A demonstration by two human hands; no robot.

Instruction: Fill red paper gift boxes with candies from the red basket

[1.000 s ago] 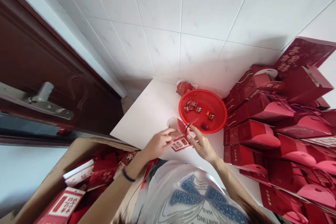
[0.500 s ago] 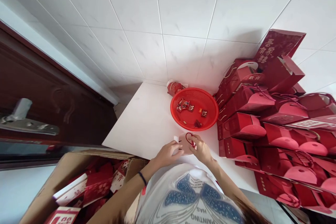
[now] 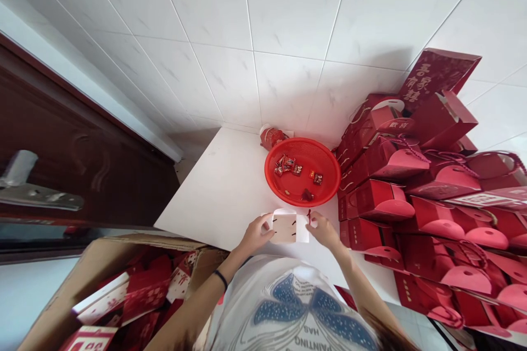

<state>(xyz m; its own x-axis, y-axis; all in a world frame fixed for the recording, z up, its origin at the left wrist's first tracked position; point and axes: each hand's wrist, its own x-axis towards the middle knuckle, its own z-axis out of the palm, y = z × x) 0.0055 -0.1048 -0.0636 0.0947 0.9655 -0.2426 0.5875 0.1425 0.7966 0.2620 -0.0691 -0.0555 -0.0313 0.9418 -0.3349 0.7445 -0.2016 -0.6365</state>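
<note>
A small cardboard gift box [image 3: 284, 227] with a pale inside lies opened out on the white table [image 3: 214, 175] in front of me. Dark slits show in its inner face, and white flaps stick out at its top and right. My left hand [image 3: 259, 231] pinches the left side of the box between thumb and fingers. At the right flap, my right hand [image 3: 323, 229] has its fingers closed on a red cord [image 3: 309, 215], whose end pokes up above them. Whether those fingers also grip the flap is unclear.
Beyond the box stands a red plastic basket [image 3: 302, 197] with several wrapped sweets [image 3: 297, 170]. A red packet [image 3: 270, 137] lies behind it. Red gift boxes [image 3: 382, 197] are stacked at right. An open carton [image 3: 93, 269] of red boxes sits lower left, near a dark door [image 3: 82, 148].
The box has opened out, showing its pale inside and right flap. My hands have moved apart, the right one rightward. The cord loop seen earlier now shows only as a short end.
</note>
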